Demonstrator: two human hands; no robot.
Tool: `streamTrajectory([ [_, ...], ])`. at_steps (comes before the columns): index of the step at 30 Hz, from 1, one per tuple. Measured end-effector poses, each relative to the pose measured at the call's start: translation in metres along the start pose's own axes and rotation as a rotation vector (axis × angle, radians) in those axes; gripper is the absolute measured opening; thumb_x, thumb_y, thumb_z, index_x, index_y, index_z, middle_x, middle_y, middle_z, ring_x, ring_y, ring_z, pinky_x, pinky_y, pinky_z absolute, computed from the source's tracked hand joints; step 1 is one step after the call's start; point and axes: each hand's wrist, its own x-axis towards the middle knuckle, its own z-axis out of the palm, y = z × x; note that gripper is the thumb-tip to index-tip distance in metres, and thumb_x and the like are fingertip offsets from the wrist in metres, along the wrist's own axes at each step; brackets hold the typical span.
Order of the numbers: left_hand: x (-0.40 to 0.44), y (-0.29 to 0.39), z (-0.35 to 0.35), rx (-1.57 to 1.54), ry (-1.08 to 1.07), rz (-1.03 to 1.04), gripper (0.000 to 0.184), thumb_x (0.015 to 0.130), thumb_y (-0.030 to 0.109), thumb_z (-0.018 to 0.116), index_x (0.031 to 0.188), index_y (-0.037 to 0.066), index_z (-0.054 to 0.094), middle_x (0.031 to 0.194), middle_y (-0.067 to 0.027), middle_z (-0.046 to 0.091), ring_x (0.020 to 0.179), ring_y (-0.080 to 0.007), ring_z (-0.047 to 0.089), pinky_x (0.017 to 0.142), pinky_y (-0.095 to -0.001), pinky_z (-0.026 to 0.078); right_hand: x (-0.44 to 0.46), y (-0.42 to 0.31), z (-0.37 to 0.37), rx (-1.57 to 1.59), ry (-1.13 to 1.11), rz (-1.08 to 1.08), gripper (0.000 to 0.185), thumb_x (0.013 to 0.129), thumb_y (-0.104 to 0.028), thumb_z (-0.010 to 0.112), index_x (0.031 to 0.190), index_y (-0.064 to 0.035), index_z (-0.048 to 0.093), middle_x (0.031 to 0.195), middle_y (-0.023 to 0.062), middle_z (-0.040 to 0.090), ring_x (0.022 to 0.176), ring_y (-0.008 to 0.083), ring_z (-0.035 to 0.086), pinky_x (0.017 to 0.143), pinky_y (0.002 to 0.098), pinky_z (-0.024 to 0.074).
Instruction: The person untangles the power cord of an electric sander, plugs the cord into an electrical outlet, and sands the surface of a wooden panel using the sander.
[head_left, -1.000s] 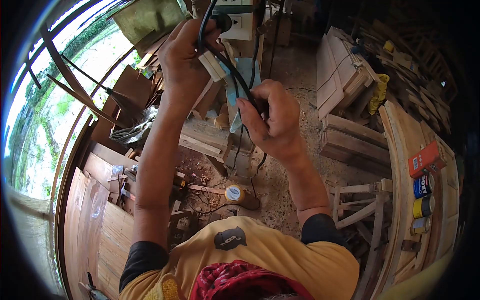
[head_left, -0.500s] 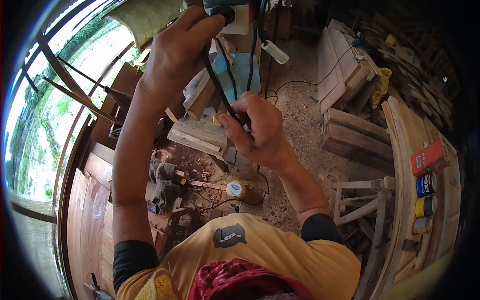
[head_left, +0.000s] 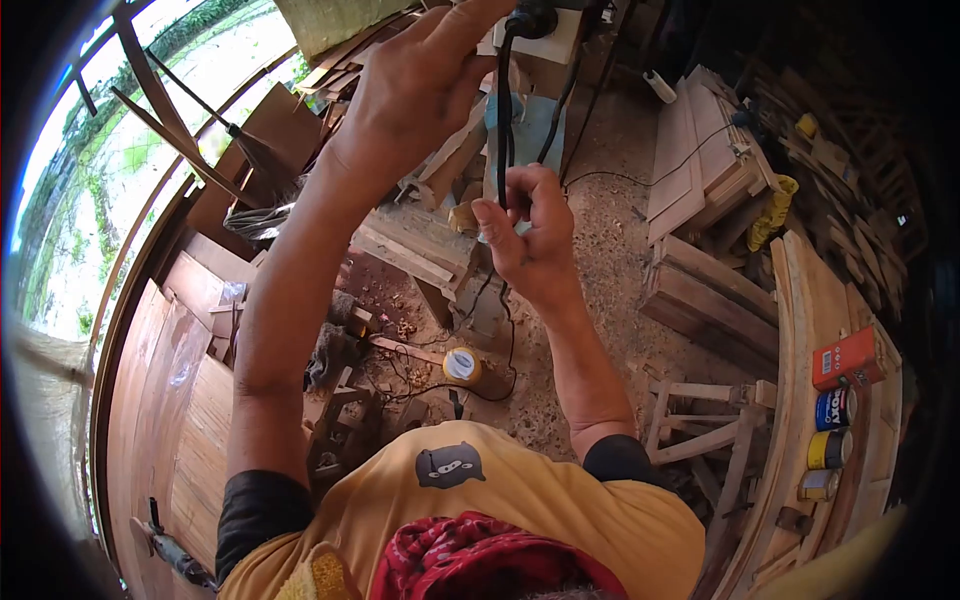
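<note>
A black plug [head_left: 535, 20] sits against a white wall box [head_left: 556, 45] at the top of the head view. A black power cord [head_left: 504, 120] hangs from it, seemingly doubled. My right hand [head_left: 535, 240] is closed around the cord lower down, thumb and fingers curled at it. Up beside the plug is my left hand [head_left: 415, 95], its index finger stretched toward the plug and cut off by the top edge. I see nothing held in it, and it is apart from the cord. Another dark cord [head_left: 560, 110] runs down just to the right.
Behind my hands stand a wooden bench [head_left: 410, 245] and a light blue sheet [head_left: 540, 120]. A yellow tape measure [head_left: 461, 366] lies low, among loose cords. At right are stacked boards [head_left: 710, 290] and a ledge with several cans [head_left: 830, 450]. Wood panels [head_left: 180, 380] stand at left.
My left hand has come off the cord and its index finger now reaches toward the plug. The view has shifted, and the cord hangs straighter. My right hand stays on it.
</note>
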Motion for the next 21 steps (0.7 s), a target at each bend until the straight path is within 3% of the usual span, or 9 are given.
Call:
streamTrajectory([
  [2,-0.035,-0.003,-0.005,-0.043,0.116,-0.101,0.059,0.088,-0.004,0.071,0.144,0.009,0.056,0.079,-0.0112,0.064,0.067,-0.0255,0.066,0.061,-0.0360,0.053,-0.015,0.003,0.001,0.018,0.043,0.027,0.049,0.092,-0.030,0.080,0.121,-0.0008,0.054,0.094,0.0061,0.055,0.081,0.0142,0.050,0.073,0.0296,0.0455],
  [5,-0.107,0.009,-0.014,-0.191,0.153,-0.426,0.055,0.089,-0.001,0.072,0.141,0.004,0.056,0.084,-0.0120,0.066,0.067,-0.0237,0.066,0.061,-0.0346,0.053,-0.032,0.009,0.001,0.004,0.132,0.015,0.065,0.091,-0.037,0.081,0.133,0.0006,0.049,0.110,0.0082,0.051,0.092,0.0151,0.046,0.083,0.0310,0.0431],
  [7,-0.158,0.020,-0.020,-0.127,0.068,-0.484,0.052,0.090,-0.005,0.070,0.141,0.003,0.058,0.087,-0.0083,0.065,0.067,-0.0119,0.067,0.061,-0.0267,0.054,-0.043,0.011,0.007,-0.093,0.231,-0.071,0.062,0.094,-0.038,0.077,0.134,-0.0004,0.048,0.115,0.0085,0.050,0.093,0.0154,0.046,0.081,0.0316,0.0417],
  [8,-0.182,0.028,-0.020,-0.140,0.035,-0.520,0.050,0.090,-0.003,0.072,0.138,0.003,0.059,0.088,-0.0106,0.066,0.068,-0.0154,0.067,0.062,-0.0297,0.054,-0.045,0.001,0.012,-0.146,0.260,-0.104,0.057,0.096,-0.036,0.074,0.132,-0.0008,0.048,0.115,0.0092,0.050,0.094,0.0158,0.047,0.080,0.0319,0.0412],
  [11,-0.259,0.055,-0.027,-0.097,-0.195,-0.651,0.039,0.092,0.009,0.069,0.129,0.006,0.059,0.098,-0.0166,0.066,0.080,-0.0413,0.067,0.065,-0.0475,0.054,-0.046,-0.014,0.039,-0.110,0.203,-0.335,0.046,0.100,-0.027,0.070,0.130,0.0006,0.048,0.115,0.0110,0.050,0.092,0.0161,0.050,0.077,0.0291,0.0431],
  [13,-0.305,0.077,-0.042,-0.011,-0.468,-0.690,0.028,0.088,0.015,0.070,0.113,0.006,0.061,0.098,-0.0146,0.063,0.084,-0.0403,0.068,0.069,-0.0502,0.055,-0.066,-0.024,0.073,0.009,0.076,-0.337,0.042,0.101,-0.025,0.068,0.128,0.0013,0.049,0.115,0.0114,0.050,0.091,0.0165,0.051,0.075,0.0285,0.0439],
  [14,-0.329,0.090,-0.053,-0.003,-0.497,-0.733,0.028,0.088,0.016,0.071,0.112,0.006,0.061,0.099,-0.0146,0.063,0.083,-0.0397,0.068,0.069,-0.0494,0.056,-0.074,-0.032,0.090,0.052,0.029,-0.352,0.040,0.102,-0.024,0.067,0.127,0.0017,0.050,0.115,0.0116,0.051,0.091,0.0167,0.051,0.075,0.0283,0.0443],
  [17,-0.392,0.131,-0.094,0.078,-0.592,-0.891,0.027,0.087,0.017,0.071,0.109,0.005,0.061,0.099,-0.0145,0.063,0.083,-0.0386,0.068,0.070,-0.0479,0.057,-0.143,-0.057,0.143,0.241,-0.339,-0.016,0.036,0.101,-0.024,0.069,0.121,0.0018,0.054,0.109,0.0102,0.054,0.088,0.0167,0.052,0.076,0.0296,0.0453],
  [21,-0.445,0.199,-0.183,0.257,-0.564,-1.080,0.025,0.087,0.017,0.072,0.106,0.005,0.061,0.096,-0.0142,0.062,0.086,-0.0377,0.068,0.071,-0.0472,0.057,-0.242,-0.084,0.203,0.191,-0.766,0.219,0.025,0.099,-0.023,0.071,0.107,-0.0012,0.062,0.086,0.0071,0.057,0.074,0.0189,0.053,0.069,0.0347,0.0474],
])
